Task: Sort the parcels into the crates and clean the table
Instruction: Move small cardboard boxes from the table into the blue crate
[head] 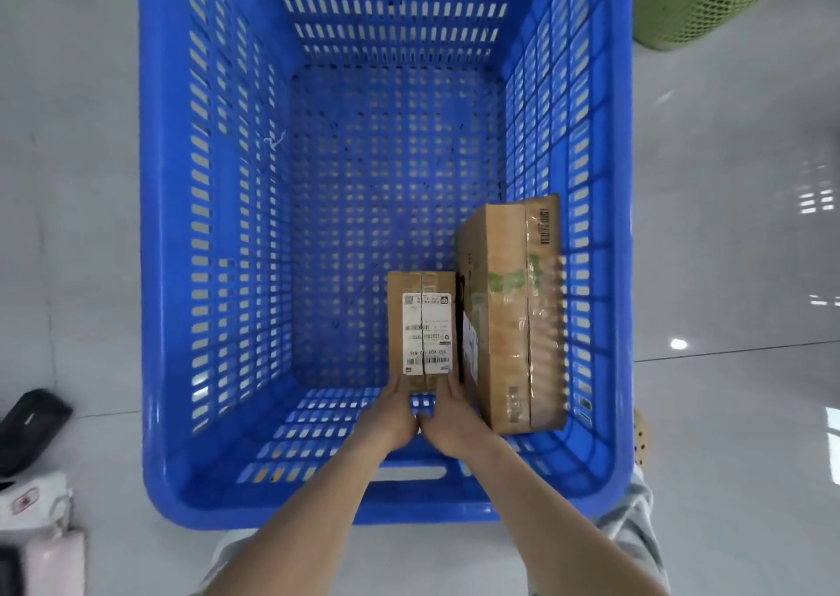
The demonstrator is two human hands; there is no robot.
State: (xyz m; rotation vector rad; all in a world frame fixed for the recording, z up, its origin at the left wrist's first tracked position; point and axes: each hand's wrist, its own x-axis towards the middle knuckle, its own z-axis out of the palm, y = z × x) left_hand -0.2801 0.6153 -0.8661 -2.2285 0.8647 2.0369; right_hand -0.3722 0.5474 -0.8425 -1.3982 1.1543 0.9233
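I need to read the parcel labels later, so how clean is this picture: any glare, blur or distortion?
Head view: wide-angle bending bows the blue crate walls outward; ceiling lights glare off the glossy floor; tape on the large parcel shines; the small parcel label is sharp but tiny; the left edge blurs.

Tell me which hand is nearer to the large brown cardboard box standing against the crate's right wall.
Right. The right hand grips the small labelled box directly beside the large brown cardboard box; the left hand is on the small box's far side.
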